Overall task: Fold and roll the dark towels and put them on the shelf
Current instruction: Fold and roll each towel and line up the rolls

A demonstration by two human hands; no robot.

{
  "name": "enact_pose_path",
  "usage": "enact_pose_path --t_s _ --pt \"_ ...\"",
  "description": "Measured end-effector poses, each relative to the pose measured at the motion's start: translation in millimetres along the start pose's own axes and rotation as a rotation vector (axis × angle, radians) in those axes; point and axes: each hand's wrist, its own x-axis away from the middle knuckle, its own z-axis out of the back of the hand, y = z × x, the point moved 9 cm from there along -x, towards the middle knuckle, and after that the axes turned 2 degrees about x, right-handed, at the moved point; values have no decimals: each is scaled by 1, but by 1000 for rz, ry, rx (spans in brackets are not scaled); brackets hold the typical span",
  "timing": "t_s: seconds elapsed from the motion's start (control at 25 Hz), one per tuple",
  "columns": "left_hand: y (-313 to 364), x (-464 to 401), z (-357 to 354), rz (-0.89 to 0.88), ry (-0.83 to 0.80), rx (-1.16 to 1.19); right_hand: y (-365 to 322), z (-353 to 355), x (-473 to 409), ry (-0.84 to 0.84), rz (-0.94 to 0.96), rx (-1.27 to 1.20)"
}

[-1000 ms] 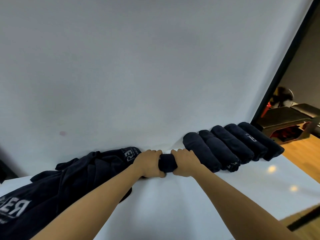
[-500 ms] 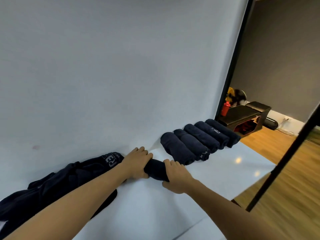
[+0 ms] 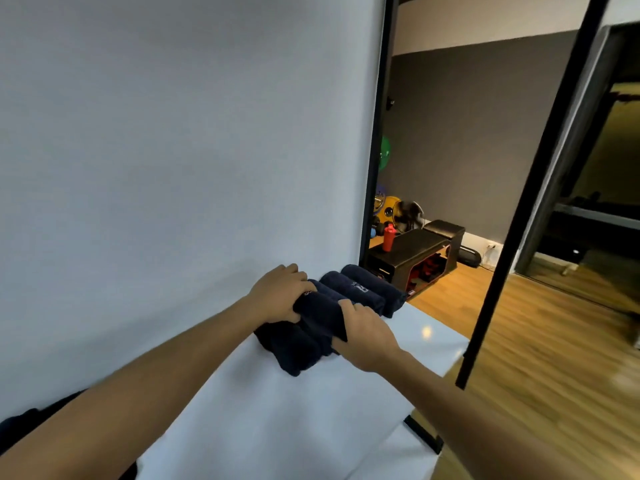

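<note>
Matt cloth towels [image 3: 360, 292] on glossy white shelf [image 3: 311, 410].

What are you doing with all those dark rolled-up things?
A person is stacking rolled dark towels on a white shelf against a white wall. Both hands hold one rolled towel on top of the row of rolled towels: the left hand has its grip on the far end, and the right hand has the near end. It sits on top of the row, not yet let go. A heap of unrolled dark cloth waits at the left edge.
</note>
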Motion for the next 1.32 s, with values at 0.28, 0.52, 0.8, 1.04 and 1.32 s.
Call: enact_pose_path --t_s 0.28,0.52,0.8,1.04,1.32 --pt "16 -127 9 62 164 -2 112 33 -64 74 -72 -9" --pt "1 -211 -15 165 128 -27 165 10 -121 58 -55 17" --pt "1 -222 -83 252 50 136 194 -32 -123 14 -38 63" --pt "-8 -181 -73 304 38 118 167 -9 -117 78 -3 209" --pt "-62 34 -35 637 206 109 -8 -23 -83 94 328 103"
